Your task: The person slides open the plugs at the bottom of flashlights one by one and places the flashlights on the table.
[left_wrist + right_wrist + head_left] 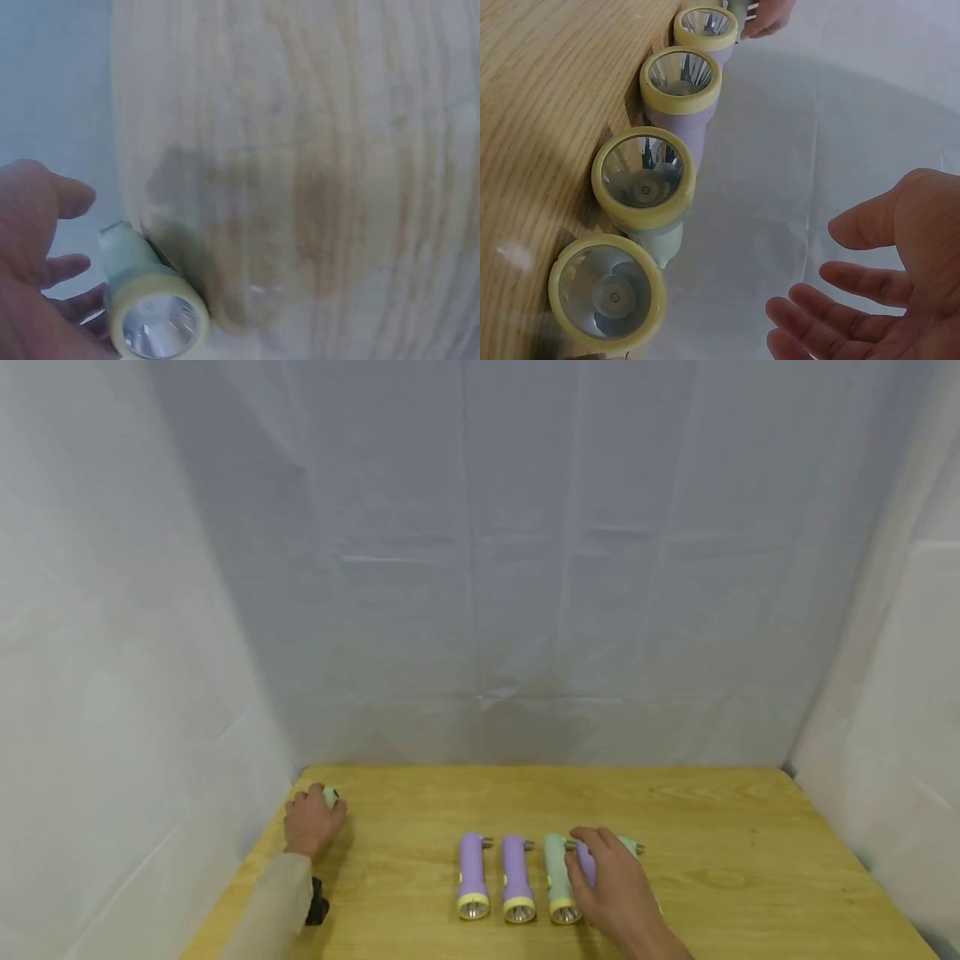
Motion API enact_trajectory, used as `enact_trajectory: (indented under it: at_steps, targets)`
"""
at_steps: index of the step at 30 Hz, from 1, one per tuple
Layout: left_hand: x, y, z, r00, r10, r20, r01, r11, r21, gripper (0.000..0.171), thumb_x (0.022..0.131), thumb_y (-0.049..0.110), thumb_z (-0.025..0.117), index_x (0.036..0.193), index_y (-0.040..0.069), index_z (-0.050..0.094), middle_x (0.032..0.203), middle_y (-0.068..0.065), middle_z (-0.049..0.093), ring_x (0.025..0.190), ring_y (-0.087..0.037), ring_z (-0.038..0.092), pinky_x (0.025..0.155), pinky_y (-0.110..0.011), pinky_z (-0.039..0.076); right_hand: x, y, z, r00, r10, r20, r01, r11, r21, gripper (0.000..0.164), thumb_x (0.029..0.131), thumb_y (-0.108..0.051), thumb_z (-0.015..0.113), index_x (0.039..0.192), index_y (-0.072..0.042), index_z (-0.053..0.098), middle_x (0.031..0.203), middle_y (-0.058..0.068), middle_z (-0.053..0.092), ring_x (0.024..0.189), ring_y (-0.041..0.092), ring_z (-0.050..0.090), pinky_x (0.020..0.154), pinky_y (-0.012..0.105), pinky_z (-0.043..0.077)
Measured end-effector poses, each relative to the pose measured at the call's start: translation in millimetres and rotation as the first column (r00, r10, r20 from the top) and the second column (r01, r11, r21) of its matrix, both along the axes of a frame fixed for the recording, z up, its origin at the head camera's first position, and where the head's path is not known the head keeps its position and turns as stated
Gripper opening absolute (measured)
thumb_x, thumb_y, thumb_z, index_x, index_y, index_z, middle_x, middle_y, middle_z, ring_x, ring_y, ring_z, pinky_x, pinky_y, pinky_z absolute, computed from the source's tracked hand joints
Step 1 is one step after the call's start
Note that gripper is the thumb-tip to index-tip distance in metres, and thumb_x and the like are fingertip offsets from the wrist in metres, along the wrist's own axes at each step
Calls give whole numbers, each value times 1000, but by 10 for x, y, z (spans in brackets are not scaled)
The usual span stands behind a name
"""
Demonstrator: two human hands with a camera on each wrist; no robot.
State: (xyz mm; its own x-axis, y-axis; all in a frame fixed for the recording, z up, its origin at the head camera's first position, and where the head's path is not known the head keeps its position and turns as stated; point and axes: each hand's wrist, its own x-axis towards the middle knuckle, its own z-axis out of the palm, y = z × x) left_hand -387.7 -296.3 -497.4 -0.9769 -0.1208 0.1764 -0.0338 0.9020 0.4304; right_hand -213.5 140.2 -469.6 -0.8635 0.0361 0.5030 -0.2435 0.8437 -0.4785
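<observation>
At the table's far left corner, my left hand (312, 821) is beside a pale green flashlight (157, 300) with a yellow rim. In the left wrist view its thumb stands apart from the flashlight, while the lower fingers lie along its side; whether they touch is unclear. My right hand (617, 891) hovers with spread, loosely bent fingers over the right end of a row of flashlights. It partly covers a purple flashlight (587, 862) and a green flashlight (628, 844). Left of it lie another green flashlight (557, 864) and two purple ones, a nearer purple flashlight (516, 868) and a leftmost purple flashlight (472, 864).
The flashlights in the row lie side by side on the wooden table (405, 827), lenses toward me and small metal prongs at their far ends. White sheeting (480, 568) hangs behind the table and on both sides. A black band (317, 902) is on my left wrist.
</observation>
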Motion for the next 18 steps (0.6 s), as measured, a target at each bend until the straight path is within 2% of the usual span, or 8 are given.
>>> enact_trajectory:
  at_steps: [3, 7, 12, 18]
  targets:
    - [8, -40, -14, 999, 3, 43, -4, 1000, 7, 53, 100, 20, 46, 139, -15, 38, 121, -45, 49, 106, -58, 53, 83, -61, 47, 9, 13, -5, 1000, 5, 9, -5, 1000, -5, 26, 89, -14, 75, 115, -10, 71, 108, 7, 72, 95, 21, 70, 79, 40, 60]
    - [26, -72, -29, 995, 18, 99, -20, 1000, 11, 50, 97, 9, 44, 142, -13, 35, 116, -44, 52, 99, -53, 57, 80, -57, 49, 21, 53, -5, 998, 8, 65, -6, 999, -32, 29, 90, -15, 75, 117, -9, 70, 111, 8, 71, 96, 21, 70, 78, 40, 60]
    - [36, -76, 0, 995, 12, 96, -15, 999, 28, 54, 90, 3, 50, 139, -14, 36, 109, -42, 58, 86, -42, 61, 73, -51, 52, 5, 133, 15, 991, 11, 137, -2, 998, -60, 31, 91, -15, 73, 120, -8, 69, 115, 11, 70, 97, 25, 70, 74, 40, 59]
    - [31, -100, 20, 995, 10, 101, -15, 999, 47, 54, 88, 9, 53, 135, -14, 38, 105, -38, 61, 80, -37, 61, 67, -46, 51, -32, 189, 60, 980, 21, 197, -2, 996, -94, 33, 94, -20, 70, 125, -9, 66, 119, 13, 68, 102, 27, 69, 77, 42, 59]
